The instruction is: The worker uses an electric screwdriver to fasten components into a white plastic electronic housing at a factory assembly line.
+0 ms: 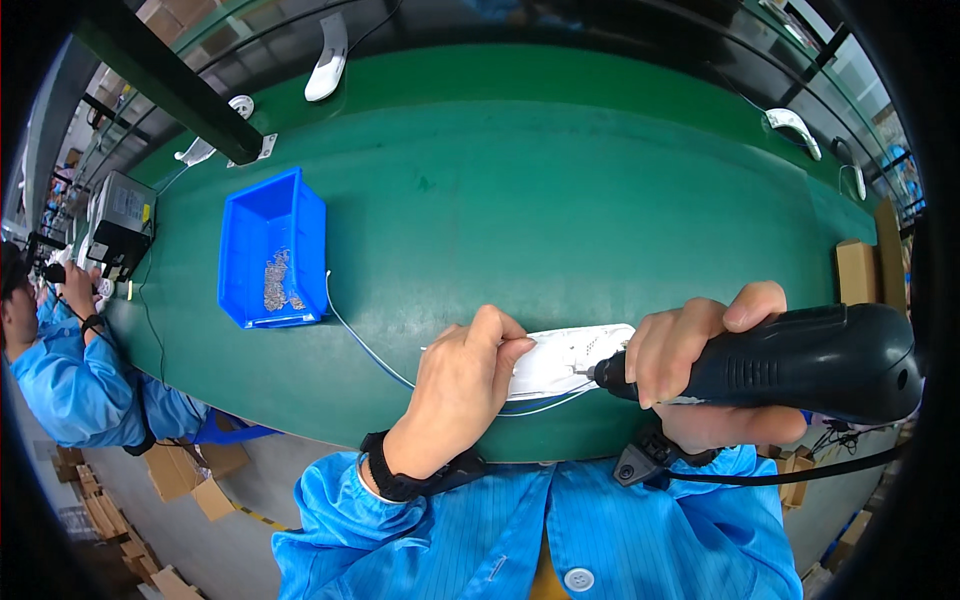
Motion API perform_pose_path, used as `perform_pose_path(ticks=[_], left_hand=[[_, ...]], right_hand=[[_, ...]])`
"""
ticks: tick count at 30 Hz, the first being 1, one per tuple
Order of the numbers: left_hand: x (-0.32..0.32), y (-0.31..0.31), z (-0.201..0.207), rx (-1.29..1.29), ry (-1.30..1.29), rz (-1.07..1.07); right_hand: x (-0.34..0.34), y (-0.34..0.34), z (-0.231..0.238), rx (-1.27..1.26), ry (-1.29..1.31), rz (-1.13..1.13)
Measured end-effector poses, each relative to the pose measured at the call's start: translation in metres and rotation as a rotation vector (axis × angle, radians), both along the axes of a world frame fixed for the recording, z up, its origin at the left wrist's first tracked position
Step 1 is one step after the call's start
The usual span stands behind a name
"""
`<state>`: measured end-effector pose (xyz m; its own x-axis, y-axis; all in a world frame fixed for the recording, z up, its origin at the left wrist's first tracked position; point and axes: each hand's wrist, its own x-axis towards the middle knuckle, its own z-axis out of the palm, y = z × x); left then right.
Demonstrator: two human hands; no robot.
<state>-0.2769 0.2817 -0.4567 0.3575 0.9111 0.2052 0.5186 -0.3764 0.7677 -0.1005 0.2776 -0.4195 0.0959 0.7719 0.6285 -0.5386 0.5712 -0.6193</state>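
Observation:
A white plastic housing (565, 360) lies on the green workbench, close to its front edge. My left hand (465, 375) rests over the housing's left end, with thumb and forefinger pinched together; whatever is between those fingertips is too small to make out. My right hand (690, 365) is wrapped round a black electric screwdriver (810, 362) held nearly level. The screwdriver's bit points left and meets the right part of the housing. A thin blue-white cable (370, 350) runs from beside the blue bin and passes under my left hand to the housing's near side.
A blue bin (272, 250) with many small metal screws (277, 280) stands left of my hands. Beyond it are a green post (175, 85) and a black power box (122, 222). White curved parts (328, 70) lie along the far edge. A co-worker in blue (85, 370) sits at left.

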Motion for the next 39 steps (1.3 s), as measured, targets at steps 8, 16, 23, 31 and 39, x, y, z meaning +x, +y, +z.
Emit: perform_pose_path(ticks=[8, 16, 23, 31, 39], left_hand=[[0.001, 0.000, -0.001, -0.014, -0.011, 0.013], [0.002, 0.001, 0.000, -0.010, -0.029, 0.006], [0.002, -0.002, 0.001, -0.059, -0.049, 0.015], [0.013, -0.008, 0.019, 0.379, 0.153, -0.086], [0.030, -0.011, 0.021, 0.393, 0.185, -0.176]], right_hand=[[0.001, 0.000, -0.002, -0.041, -0.045, 0.008], [0.000, 0.004, -0.009, 0.021, -0.075, 0.053], [0.001, -0.001, -0.010, -0.004, -0.105, 0.063], [0.008, -0.002, 0.010, 0.025, 0.036, 0.118], [0.020, -0.013, 0.021, -0.085, 0.022, 0.147]])
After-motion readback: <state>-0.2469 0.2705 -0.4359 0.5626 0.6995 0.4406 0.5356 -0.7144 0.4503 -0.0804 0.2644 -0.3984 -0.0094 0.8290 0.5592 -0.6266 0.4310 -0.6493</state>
